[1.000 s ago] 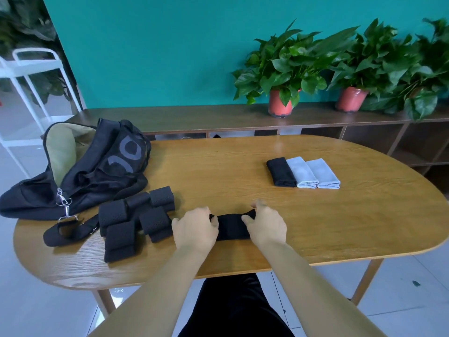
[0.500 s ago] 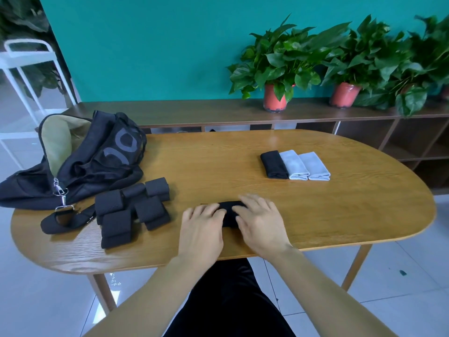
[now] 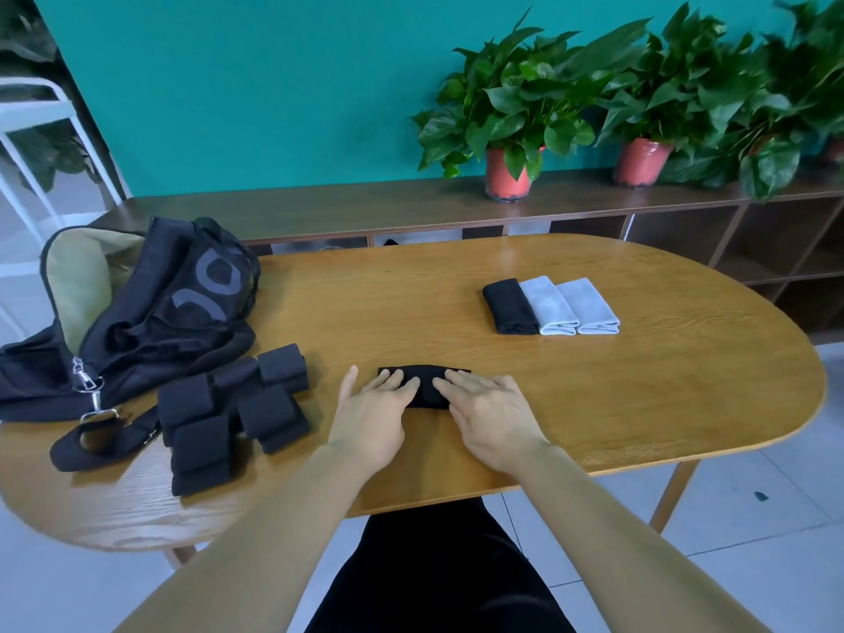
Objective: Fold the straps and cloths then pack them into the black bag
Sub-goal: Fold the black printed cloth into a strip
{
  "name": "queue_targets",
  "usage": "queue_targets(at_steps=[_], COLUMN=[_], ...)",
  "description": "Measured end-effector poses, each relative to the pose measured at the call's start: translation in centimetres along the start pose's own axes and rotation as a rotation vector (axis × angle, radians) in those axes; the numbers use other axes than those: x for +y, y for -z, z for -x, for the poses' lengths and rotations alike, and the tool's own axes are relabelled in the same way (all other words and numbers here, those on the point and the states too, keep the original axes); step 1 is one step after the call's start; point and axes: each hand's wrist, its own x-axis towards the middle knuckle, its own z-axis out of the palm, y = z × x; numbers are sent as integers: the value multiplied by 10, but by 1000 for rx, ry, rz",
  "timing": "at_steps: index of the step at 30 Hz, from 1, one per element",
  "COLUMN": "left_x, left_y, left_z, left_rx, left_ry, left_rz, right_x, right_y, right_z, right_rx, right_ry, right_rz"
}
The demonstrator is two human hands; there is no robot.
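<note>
A small folded black cloth [image 3: 427, 381] lies near the table's front edge. My left hand [image 3: 372, 415] and my right hand [image 3: 491, 415] both press flat on it with straight fingers, covering its two ends. The black bag [image 3: 150, 312] lies open at the far left, its pale lining showing. Several folded black straps [image 3: 228, 408] sit in a heap in front of the bag. Further back on the right lie a folded black cloth [image 3: 509, 307] and two folded grey cloths [image 3: 571, 306] side by side.
The oval wooden table [image 3: 639, 404] carries everything. A metal clip and a looped strap end [image 3: 93, 438] trail from the bag at the left. Behind the table runs a low wooden shelf [image 3: 319, 207] with potted plants [image 3: 511, 121]. A white rack stands far left.
My hands gripped the cloth's two ends a second ago, then brought them to the middle. Now both lie flat on the shorter folded cloth.
</note>
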Motion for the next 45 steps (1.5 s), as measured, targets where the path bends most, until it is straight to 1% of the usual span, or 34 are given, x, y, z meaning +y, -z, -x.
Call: queue_targets(at_steps=[4,9,11,13,18,22,26,27,30,33,36,40,42,45], left_x=[-2,-7,-12,-17,-22,-19,-22,-22,-19,-9,-3,-6,-6,-3], left_y=[-1,-8,-11,-14,-17,-16,-17,-18,-26,-37,-43,-44,-46,-49], left_z=[-26,-61,-76,-92,-139,-173,-186,-183,-164,-154,-166,-200,-212,-221], left_rx=[-14,29,34,47,66,46,43,64,221,273,233,122,88,63], left_ry=[-46,-111,-149,-192,-265,-304,-292,-271,-200,-200,-224,-247,-258,-287], left_rz=[11,31,45,47,16,-11,-9,12,134,243,282,469,548,590], right_x=[14,28,29,31,31,35,39,40,46,52,55,55,56,56], right_y=[2,-5,-7,-15,-26,-28,-32,-32,-29,-25,-26,-28,-30,-30], right_z=[-16,-35,-41,-49,-75,-93,-100,-98,-92,-88,-87,-91,-91,-91], right_rx=[-22,-27,9,87,119,131,183,204,299,321,271,222,212,211], right_ry=[-47,-103,-142,-173,-256,-356,-371,-367,-342,-322,-310,-317,-329,-377], right_rz=[8,43,86,121,249,248,215,201,165,148,154,137,120,105])
